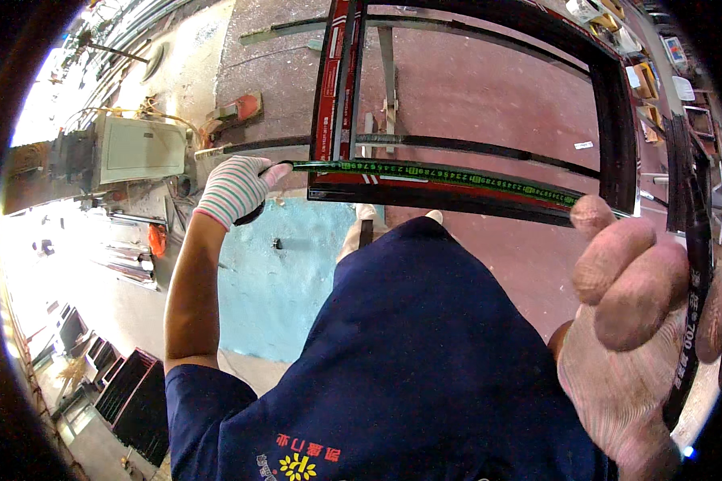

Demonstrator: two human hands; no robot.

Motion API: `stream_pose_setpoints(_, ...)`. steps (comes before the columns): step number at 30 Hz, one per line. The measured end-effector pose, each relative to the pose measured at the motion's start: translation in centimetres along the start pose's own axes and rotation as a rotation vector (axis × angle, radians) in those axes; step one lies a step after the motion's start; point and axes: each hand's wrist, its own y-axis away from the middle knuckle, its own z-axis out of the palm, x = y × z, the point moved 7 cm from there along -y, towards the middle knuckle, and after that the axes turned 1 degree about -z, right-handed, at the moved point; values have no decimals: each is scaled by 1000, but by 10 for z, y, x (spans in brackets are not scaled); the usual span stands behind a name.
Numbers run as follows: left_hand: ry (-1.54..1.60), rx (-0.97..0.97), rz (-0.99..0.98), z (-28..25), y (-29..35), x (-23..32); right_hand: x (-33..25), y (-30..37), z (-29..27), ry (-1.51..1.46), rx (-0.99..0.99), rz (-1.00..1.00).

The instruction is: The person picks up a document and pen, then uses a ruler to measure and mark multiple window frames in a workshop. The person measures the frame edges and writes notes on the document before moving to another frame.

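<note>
My left hand (237, 189), in a white glove with green stripes, is closed on the left end of a green-and-black tape measure (457, 178). The blade stretches to the right along the near bar of a dark metal frame (457, 198) with red film. My right hand (630, 321), gloved and close to the camera, has curled fingers around a black marker pen (688, 353) with pale print. One fingertip overlaps the blade's right part; whether it presses on the blade I cannot tell. A dark patch under my left palm is unclear.
The frame lies over dark support bars (473, 144). A pale metal cabinet (143, 148) stands at the left, near a red-orange tool (241, 108). Dark panels (128, 393) lean at lower left. Boxes (642, 80) and dark profiles stand along the right. A blue sheet (277, 272) covers some floor.
</note>
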Motion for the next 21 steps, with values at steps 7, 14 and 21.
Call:
stream_pose_setpoints(7, 51, 94, 61, 8, 4, -10, 23, -64, -53, -190, 220, -386)
stream_pose_setpoints(14, 25, 102, 117, 8, -1, -14, -1, -34, -46, 96, 291, -709)
stream_pose_setpoints(21, 22, 88, 140, 6, -6, -14, 2, -50, -53, 107, 188, -436)
